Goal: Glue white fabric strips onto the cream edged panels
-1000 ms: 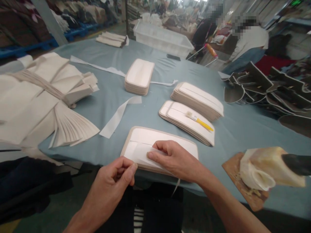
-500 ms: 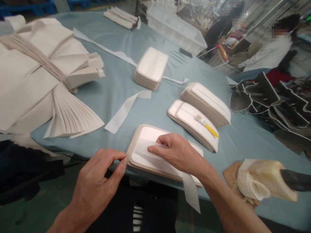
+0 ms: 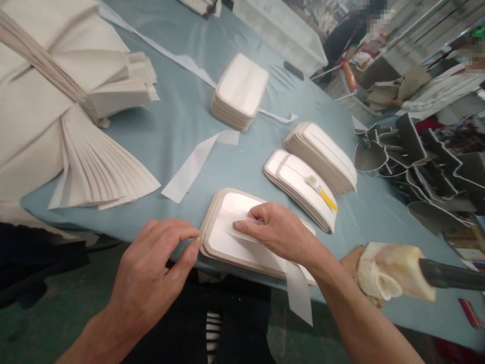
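Note:
A stack of pale rounded panels (image 3: 227, 245) with beige edges lies at the near table edge. My left hand (image 3: 159, 263) pinches the stack's left corner between thumb and forefinger. My right hand (image 3: 275, 230) is closed on a translucent white strip (image 3: 299, 293) over the top panel, and the strip's tail hangs over the table's edge. Behind the stack are two more panel piles; on the nearer pile (image 3: 291, 177) rests a brush (image 3: 322, 194) with a yellow handle. A loose white strip (image 3: 191, 169) lies left of them.
A large heap of beige pieces (image 3: 91, 65) covers the left side. Farther back stand a panel stack (image 3: 242, 86) and a white crate (image 3: 280, 33). Dark pieces (image 3: 409, 151) and a glue-stained container (image 3: 394, 270) sit at the right. A person's sleeve (image 3: 435, 96) shows beyond.
The view has shifted a little, so the heap and crate sit higher in the picture. Both hands keep nearly the same places at the stack, my left fingers slightly more spread.

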The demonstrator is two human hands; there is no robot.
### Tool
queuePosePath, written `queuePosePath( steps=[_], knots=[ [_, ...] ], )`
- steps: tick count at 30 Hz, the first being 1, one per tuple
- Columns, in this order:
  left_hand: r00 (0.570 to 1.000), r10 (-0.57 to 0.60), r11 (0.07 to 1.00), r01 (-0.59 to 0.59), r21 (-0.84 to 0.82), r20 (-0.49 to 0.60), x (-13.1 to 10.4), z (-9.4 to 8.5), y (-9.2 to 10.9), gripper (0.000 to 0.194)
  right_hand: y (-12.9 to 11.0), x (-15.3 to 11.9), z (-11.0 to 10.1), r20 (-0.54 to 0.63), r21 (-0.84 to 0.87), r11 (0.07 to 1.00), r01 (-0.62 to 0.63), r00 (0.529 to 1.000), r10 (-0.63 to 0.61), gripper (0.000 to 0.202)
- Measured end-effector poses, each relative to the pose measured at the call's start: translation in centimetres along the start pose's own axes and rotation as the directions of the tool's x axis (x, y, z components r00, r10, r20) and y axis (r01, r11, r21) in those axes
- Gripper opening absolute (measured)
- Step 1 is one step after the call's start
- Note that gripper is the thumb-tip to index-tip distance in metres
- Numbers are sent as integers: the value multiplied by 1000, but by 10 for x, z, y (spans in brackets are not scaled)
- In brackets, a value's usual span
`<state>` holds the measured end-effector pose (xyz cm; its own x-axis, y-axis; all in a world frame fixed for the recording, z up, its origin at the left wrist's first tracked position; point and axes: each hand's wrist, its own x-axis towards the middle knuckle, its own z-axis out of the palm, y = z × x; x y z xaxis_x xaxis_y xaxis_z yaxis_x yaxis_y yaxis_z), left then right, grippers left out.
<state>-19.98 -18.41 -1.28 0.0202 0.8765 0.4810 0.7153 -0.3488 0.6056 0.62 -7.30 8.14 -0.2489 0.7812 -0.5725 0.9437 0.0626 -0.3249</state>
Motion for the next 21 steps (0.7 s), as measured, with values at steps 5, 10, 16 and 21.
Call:
queuePosePath(
  steps=[5,10,16,21],
  knots=[
    [999,49,998,-49,25,-2,2,2,-1,11,1,1,1,-4,-6,1000,1,1000,-1,49],
    [988,141,989,-144,45,57,6,7,-2,21,-3,1,1,-6,-25,1000,-8,1000,8,50],
    [963,245,965,-253,66,113,16,16,-6,25,-2,1,2,-24,-32,999,3,1000,-4,48],
    [939,277,954,-294,61,203,20,22,-12,31,-1,1,2,-23,-26,999,26,999,-26,49]
  ],
)
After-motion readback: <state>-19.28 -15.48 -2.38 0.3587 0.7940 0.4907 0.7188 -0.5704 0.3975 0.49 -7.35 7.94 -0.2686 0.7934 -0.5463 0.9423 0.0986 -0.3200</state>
